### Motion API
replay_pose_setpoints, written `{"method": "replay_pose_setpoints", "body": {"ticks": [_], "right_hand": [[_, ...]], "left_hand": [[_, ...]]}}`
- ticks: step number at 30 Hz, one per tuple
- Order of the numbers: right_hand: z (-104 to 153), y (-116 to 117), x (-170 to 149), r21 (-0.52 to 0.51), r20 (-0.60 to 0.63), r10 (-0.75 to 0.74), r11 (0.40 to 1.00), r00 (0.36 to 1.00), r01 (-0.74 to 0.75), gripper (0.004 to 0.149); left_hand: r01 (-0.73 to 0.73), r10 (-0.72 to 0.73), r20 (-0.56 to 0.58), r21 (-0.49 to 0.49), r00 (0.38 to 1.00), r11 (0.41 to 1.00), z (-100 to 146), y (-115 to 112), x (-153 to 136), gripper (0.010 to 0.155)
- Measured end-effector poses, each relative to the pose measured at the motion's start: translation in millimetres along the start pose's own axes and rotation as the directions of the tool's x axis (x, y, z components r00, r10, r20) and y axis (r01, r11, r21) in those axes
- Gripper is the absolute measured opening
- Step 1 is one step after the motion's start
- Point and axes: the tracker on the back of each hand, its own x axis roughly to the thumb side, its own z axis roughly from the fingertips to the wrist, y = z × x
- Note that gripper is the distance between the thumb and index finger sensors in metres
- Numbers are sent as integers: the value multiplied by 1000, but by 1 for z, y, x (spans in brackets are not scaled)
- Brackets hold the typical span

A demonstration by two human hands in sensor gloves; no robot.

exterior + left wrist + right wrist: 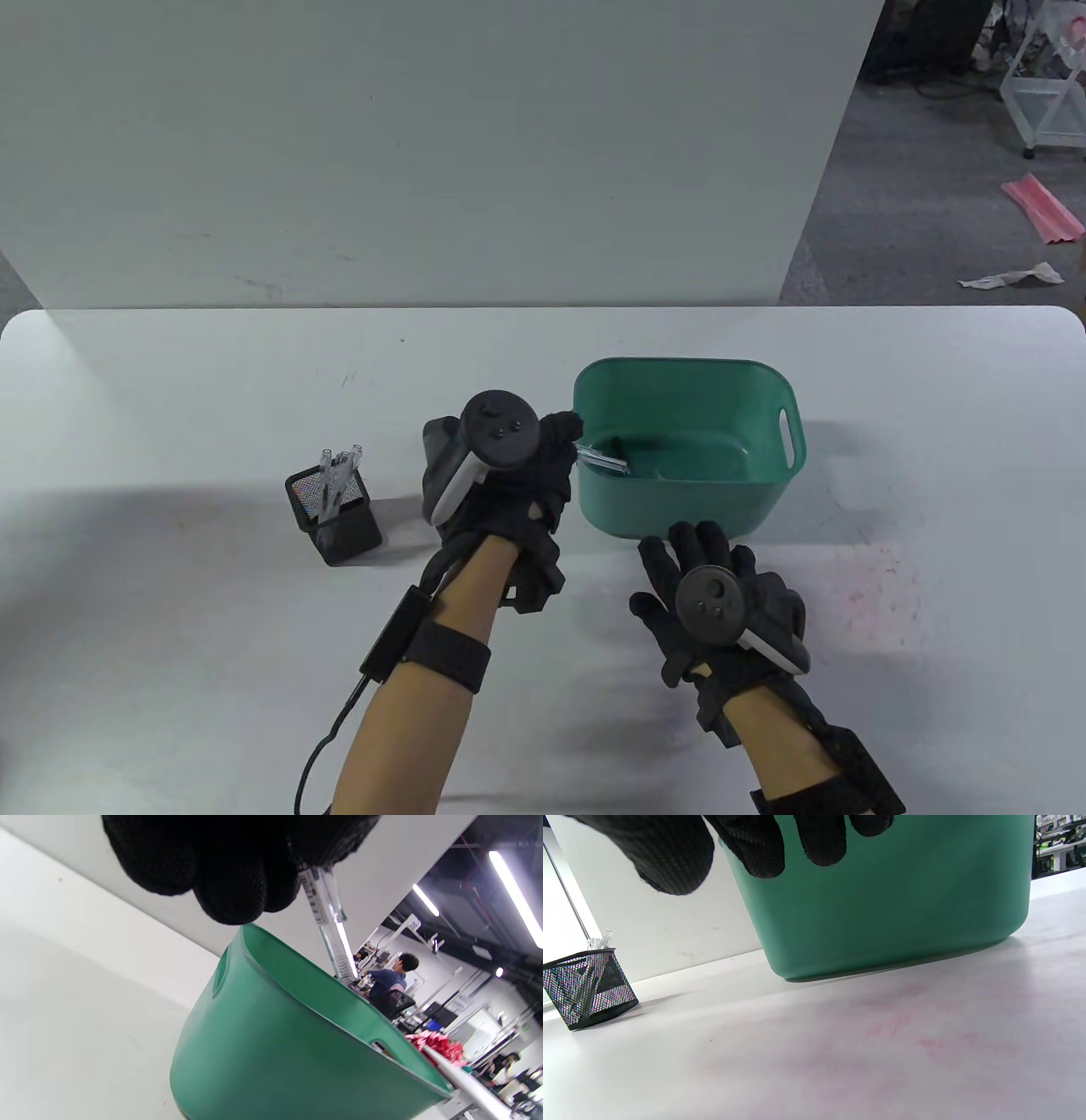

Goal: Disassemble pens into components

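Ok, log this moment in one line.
left hand: holds clear plastic pen barrel over green plastic bin | right hand: open, empty

From the wrist cam, the black gloved fingers [225, 870] hung in from the top, pinching a clear pen barrel [328, 921] with a barcode sticker on it. The barrel angled down over the rim of the green bin [263, 1043], which filled most of the lower frame, sitting on the white worktop [76, 1027]. Background was blurry: ceiling lights, someone in a blue shirt [388, 980].
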Motion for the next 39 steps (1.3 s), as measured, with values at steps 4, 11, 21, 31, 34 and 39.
{"method": "replay_pose_setpoints", "body": {"ticks": [4, 11, 21, 31, 34, 39], "right_hand": [[0, 1, 1, 7, 0, -10, 1000, 1000, 10, 65], [-1, 5, -2, 38, -14, -29, 999, 999, 29, 64], [-1, 4, -5, 46, -28, -52, 998, 998, 53, 64], [-2, 3, -8, 41, -37, -61, 997, 997, 63, 64], [-1, 2, -10, 40, -41, -69, 997, 997, 70, 64], [-2, -1, -13, 35, -47, -81, 996, 996, 83, 64]], "left_hand": [[130, -130, 20, 20, 991, 991, -9, -4, 21, 45], [336, -336, 60, 15, 940, 942, -24, -25, 47, 44], [489, -489, 21, -25, 872, 872, -37, -46, 51, 43], [450, -451, 2, -44, 893, 892, -39, -46, 46, 47], [414, -414, 31, -5, 910, 910, -34, -41, 43, 51], [335, -342, 102, 74, 934, 939, -19, -20, 33, 53]]}}
